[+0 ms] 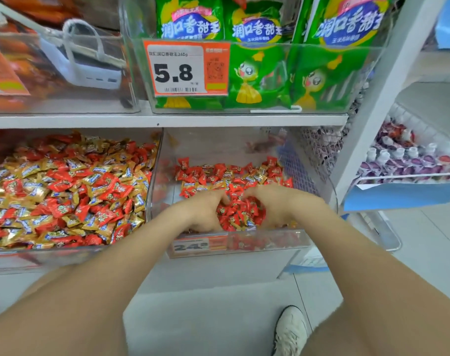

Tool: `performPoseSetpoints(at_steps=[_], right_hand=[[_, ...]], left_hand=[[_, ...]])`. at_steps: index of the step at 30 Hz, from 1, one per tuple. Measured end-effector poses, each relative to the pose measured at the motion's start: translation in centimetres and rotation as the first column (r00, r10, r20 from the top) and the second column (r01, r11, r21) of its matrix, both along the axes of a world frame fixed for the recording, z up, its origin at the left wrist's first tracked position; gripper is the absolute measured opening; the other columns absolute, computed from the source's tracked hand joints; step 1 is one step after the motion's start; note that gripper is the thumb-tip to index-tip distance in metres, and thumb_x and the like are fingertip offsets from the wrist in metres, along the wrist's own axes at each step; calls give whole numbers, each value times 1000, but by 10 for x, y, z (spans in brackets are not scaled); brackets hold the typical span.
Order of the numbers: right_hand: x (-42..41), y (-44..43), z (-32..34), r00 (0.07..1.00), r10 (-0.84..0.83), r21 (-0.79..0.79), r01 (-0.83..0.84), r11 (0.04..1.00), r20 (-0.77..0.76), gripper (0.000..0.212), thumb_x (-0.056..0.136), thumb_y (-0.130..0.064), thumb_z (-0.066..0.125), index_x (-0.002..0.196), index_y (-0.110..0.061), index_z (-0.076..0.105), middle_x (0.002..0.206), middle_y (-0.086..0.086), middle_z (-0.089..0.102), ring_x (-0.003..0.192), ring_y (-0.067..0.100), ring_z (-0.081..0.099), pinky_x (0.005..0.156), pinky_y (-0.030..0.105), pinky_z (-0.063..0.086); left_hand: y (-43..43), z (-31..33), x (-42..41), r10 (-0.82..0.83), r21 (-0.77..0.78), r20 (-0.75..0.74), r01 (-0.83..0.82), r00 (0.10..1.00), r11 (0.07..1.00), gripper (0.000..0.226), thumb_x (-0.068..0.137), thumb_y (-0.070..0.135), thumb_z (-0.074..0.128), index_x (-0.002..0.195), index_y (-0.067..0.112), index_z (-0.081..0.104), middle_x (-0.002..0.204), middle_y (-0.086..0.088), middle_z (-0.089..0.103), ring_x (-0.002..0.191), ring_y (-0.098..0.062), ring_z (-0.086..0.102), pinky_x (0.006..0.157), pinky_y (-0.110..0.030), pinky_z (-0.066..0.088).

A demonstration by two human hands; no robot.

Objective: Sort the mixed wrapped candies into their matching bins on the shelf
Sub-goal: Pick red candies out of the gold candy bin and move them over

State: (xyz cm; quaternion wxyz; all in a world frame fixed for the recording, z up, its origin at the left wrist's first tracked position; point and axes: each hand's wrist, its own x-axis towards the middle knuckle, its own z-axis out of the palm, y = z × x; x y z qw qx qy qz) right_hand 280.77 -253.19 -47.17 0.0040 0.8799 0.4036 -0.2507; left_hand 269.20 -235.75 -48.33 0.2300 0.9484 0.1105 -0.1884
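1. The clear plastic bin on the left (64,255) of the lower shelf is full of red and gold wrapped candies (64,196), all mixed up. I think most of the sorting here is not done yet.
2. The left hand (203,211) is inside the next bin. Its fingers bend round one side of a heap of red wrapped candies (240,214).
3. The heap sits between the two hands, at the front of that bin. The candies are small and shiny, with crinkly wrappers and pointy ends.
4. The right hand (278,206) cups the other side of the heap. Its fingers bend in too, and the two hands almost meet at the back.
5. The clear plastic bin on the right (270,242) holds mostly red candies. A few gold candies (193,186) lie among them, so I think this bin needs more picking too.
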Motion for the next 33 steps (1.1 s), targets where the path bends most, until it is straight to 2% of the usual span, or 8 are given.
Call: performPoseSetpoints(at_steps=[2, 5, 11, 15, 19, 24, 28, 33], right_hand=[[6, 15, -3, 1000, 10, 58, -11, 998, 6, 62, 73, -15, 91, 125, -30, 61, 103, 1, 68, 83, 25, 73, 72, 43, 65], [17, 25, -5, 999, 31, 157, -37, 987, 39, 35, 77, -25, 89, 104, -31, 68, 92, -4, 63, 80, 24, 71, 65, 33, 58], [26, 16, -4, 978, -59, 236, 106, 966, -199, 21, 99, -19, 72, 118, -21, 63, 80, 5, 71, 52, 11, 66, 51, 25, 50], [19, 12, 0, 985, -108, 295, 143, 945, -134, 25, 105, -45, 60, 107, -20, 61, 78, -9, 64, 60, 0, 55, 60, 26, 39], [2, 12, 4, 977, -155, 356, 197, 914, -144, 44, 111, -48, 44, 83, -16, 52, 74, -2, 56, 64, 11, 51, 61, 31, 37], [-5, 12, 4, 976, -217, 455, 195, 869, -4, 56, 109, -52, 41, 74, -10, 52, 54, 0, 57, 54, 21, 64, 62, 35, 48], [-3, 11, 6, 978, -206, 417, 204, 886, -42, 51, 106, -45, 54, 81, -2, 64, 53, 0, 67, 41, 6, 61, 53, 26, 46], [0, 15, 12, 972, -185, 406, 229, 885, -146, 32, 106, -35, 61, 93, -9, 73, 64, 5, 72, 51, 10, 65, 55, 30, 54]], left_hand=[[1, -9, 7, -36, 29, 48, 34, 998, 999, 77, 73, 31, 94, 135, 24, 50, 122, -1, 59, 109, -23, 58, 93, -37, 53], [-1, -11, 15, -43, -6, 125, 44, 991, 999, 76, 66, 39, 98, 125, 19, 55, 114, 4, 61, 101, -19, 57, 84, -34, 49], [4, -4, 17, 17, -29, 231, -11, 973, 1000, 50, 81, 40, 89, 122, 21, 68, 112, -2, 65, 104, -26, 66, 77, -32, 45], [8, 5, 2, 226, -313, 197, -157, 954, 937, 37, 80, 32, 91, 104, 21, 65, 134, -12, 51, 58, -26, 76, 50, -35, 58], [4, 10, -11, 322, -409, 163, -233, 933, 882, 30, 84, 24, 88, 100, 16, 65, 131, -7, 51, 68, -27, 78, 65, -55, 64], [5, 4, -17, 371, -507, 79, -283, 925, 814, 29, 98, 4, 70, 110, 29, 66, 113, 4, 55, 82, -24, 78, 80, -54, 64], [4, 5, -18, 380, -502, 88, -289, 921, 815, 44, 96, -10, 51, 105, 29, 70, 116, -4, 61, 82, -21, 70, 60, -35, 58], [-3, 16, -18, 486, -637, 100, -319, 868, 702, 32, 96, -8, 48, 107, 12, 70, 89, -17, 64, 63, -18, 57, 53, -26, 50]])
